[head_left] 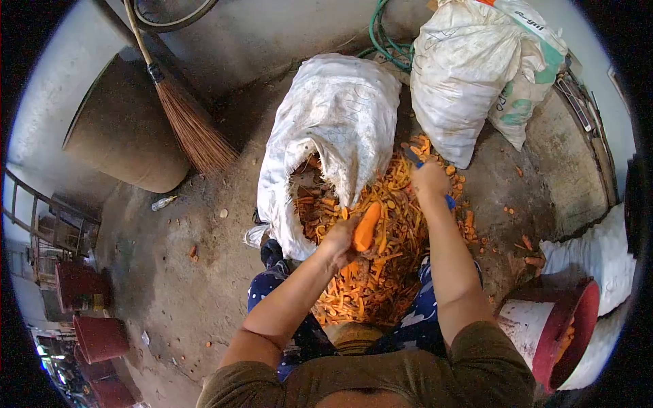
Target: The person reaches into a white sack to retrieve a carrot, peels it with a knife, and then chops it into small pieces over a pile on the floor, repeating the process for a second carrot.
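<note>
A peeled orange carrot (367,227) is held in my left hand (339,243), above a heap of peelings. My right hand (430,179) is closed around a blue-handled tool (413,158), whose dark end points up and to the left, apart from the carrot. Orange peelings and carrot pieces (360,292) are piled on the floor between my legs. Just beyond my left hand lies a white woven sack (333,102), its torn mouth open toward me with more carrots or peelings inside.
White sacks (456,75) stand at the back right. A red-rimmed bucket (590,319) holding carrots is at the lower right. A broom (187,129) leans at the back left near a large brown container (122,136). Red buckets (101,338) stand far left.
</note>
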Demonstrator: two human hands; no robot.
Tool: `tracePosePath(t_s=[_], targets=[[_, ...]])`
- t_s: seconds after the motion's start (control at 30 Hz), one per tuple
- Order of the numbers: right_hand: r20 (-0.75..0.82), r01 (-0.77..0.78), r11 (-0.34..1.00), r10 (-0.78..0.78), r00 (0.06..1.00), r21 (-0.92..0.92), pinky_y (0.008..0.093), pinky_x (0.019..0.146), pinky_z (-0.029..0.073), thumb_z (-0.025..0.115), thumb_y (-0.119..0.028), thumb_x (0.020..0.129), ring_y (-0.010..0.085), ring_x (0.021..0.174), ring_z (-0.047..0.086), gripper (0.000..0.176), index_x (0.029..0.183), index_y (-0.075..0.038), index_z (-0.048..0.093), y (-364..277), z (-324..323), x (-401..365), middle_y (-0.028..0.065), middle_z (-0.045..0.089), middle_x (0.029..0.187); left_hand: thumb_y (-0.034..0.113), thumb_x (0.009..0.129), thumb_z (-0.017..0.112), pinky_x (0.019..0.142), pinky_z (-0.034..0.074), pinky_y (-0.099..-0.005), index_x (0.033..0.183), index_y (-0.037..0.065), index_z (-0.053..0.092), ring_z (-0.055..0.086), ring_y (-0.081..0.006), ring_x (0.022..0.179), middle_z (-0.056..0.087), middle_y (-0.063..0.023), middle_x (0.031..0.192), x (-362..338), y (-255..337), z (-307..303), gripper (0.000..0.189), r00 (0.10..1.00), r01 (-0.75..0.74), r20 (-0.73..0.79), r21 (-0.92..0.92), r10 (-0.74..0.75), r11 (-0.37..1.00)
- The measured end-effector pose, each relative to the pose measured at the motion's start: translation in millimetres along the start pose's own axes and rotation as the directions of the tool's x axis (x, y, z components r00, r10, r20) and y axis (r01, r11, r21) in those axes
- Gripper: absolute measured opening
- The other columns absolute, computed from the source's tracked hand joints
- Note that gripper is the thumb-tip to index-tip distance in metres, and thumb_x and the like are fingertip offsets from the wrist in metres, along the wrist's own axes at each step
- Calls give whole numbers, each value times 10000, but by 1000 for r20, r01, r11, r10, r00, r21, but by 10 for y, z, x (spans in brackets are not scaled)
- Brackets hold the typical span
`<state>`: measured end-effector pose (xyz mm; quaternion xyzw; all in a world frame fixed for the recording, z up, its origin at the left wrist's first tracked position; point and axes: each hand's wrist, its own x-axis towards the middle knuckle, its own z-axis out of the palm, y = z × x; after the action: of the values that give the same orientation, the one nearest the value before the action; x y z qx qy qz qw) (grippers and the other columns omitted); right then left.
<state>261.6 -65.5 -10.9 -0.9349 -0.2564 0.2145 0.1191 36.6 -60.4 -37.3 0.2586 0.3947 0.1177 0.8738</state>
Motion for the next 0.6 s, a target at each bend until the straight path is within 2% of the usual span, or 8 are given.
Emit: tracePosePath(t_s=[0.07,0.1,0.13,0.2,0.3,0.4,0.47,0.6], targets=[[-35,28,999,-29,999,-15,421,638,477,550,-417,774,297,719,607,449,928,5,551,-37,2,-22,161,617,789,240,924,353,616,501,-334,1143,-6,459,585,-191,744,579,-102,960,26,65,-24,347,998,44,-43,-19,-45,999],[-69,55,998,-57,996,-29,426,657,474,550,-404,774,306,733,606,431,926,-1,551,-74,6,-43,165,617,811,258,928,309,734,498,-351,1187,-10,425,575,-206,863,553,-124,1054,-105,175,110,391,988,25,-157,149,-2,988],[-70,59,998,-60,996,-30,426,657,474,550,-404,774,306,733,606,431,926,-1,551,-111,40,-84,165,617,811,258,928,309,734,498,-351,1187,-10,425,575,-206,863,553,-124,1054,-70,165,66,391,988,23,-157,147,1,989],[-175,281,960,-275,945,7,426,672,472,557,-388,769,324,749,602,424,939,0,545,-179,156,-214,176,614,813,286,928,325,606,523,-366,1095,47,474,576,-187,729,580,-60,847,36,105,-45,327,997,73,-26,-172,-78,982],[-159,377,923,-362,919,75,421,663,475,582,-381,747,341,743,598,458,951,26,532,-309,167,-440,200,606,780,287,932,301,657,513,-387,1108,77,474,566,-185,772,578,-53,863,35,80,-11,324,994,79,-49,-244,-94,967],[-152,422,903,-407,900,79,414,644,480,606,-371,725,338,732,601,461,909,47,543,-349,238,-507,206,604,769,243,914,253,775,492,-404,1173,26,437,559,-254,931,546,-130,1077,7,70,59,385,998,-4,-55,-176,-6,984],[-127,507,861,-507,853,-30,417,626,482,601,-384,725,331,710,605,482,917,54,537,-361,246,-546,198,605,745,242,915,249,745,499,-408,1154,28,448,567,-252,896,554,-128,1051,25,38,56,378,996,-31,-88,-117,21,993],[-115,465,881,-473,874,-88,407,616,487,591,-423,722,314,693,611,549,993,46,502,-352,340,-509,179,613,730,239,922,270,668,515,-392,1115,21,465,581,-233,802,566,-121,994,-30,39,119,351,996,-39,-86,-87,32,995]])
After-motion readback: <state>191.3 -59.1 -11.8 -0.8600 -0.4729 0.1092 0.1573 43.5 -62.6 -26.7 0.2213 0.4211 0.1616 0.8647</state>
